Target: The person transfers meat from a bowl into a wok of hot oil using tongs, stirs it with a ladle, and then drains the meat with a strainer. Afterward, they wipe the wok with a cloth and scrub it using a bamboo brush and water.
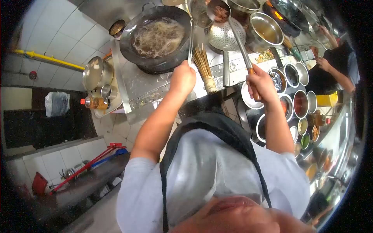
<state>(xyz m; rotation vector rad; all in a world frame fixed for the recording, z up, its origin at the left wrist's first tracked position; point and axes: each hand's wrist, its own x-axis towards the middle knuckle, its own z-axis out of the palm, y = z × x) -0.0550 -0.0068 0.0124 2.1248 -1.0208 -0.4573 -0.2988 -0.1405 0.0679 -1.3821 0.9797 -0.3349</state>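
Observation:
My left hand (pixel 183 77) is closed round a long metal handle (pixel 191 42) that runs up along the right rim of a black wok (pixel 130 40). Foamy, bubbling liquid fills much of the wok. My right hand (pixel 261 83) grips the wooden-ended handle of a ladle (pixel 241 42), whose bowl at the top holds brown pieces of food. Below the ladle bowl lies a perforated metal strainer (pixel 227 36), its handle pointing toward me. A bamboo brush (pixel 203 68) lies between my hands. The far end of the left-hand tool is hard to make out.
A steel pot (pixel 267 29) stands right of the strainer. Several bowls of ingredients, one with red sauce (pixel 300 104), line the right side. Another person's arm (pixel 336 73) is at the far right. A metal pot (pixel 93 73) and a bottle (pixel 94 103) stand left.

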